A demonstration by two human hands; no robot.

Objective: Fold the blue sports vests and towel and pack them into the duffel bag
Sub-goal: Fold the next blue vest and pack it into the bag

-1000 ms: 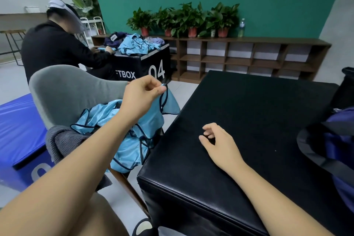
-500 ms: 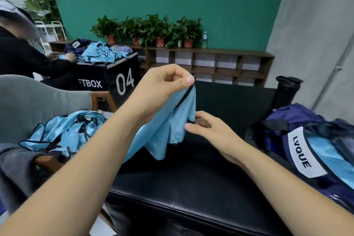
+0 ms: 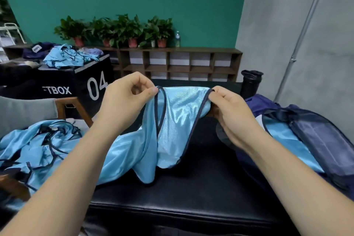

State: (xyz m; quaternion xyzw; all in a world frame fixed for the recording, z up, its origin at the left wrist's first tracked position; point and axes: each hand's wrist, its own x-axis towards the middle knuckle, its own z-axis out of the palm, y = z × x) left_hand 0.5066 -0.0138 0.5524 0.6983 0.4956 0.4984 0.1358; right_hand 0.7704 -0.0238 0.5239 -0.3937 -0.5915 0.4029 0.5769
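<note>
At centre, vest draped on desk; vest pile at 9 o'clock, duffel bag at 3 o'clock, shelf behind at 12 o'clock

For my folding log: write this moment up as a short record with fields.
left hand: pinches dark trim of the held vest
right hand: grips the trim further right
held vest: spread between both hands, unfolded, lower part draped on the black box
vest pile: heaped on the left, untouched
duffel bag: open at right, light blue showing inside

one head-worn view looks forward and down, close over the black table.
</note>
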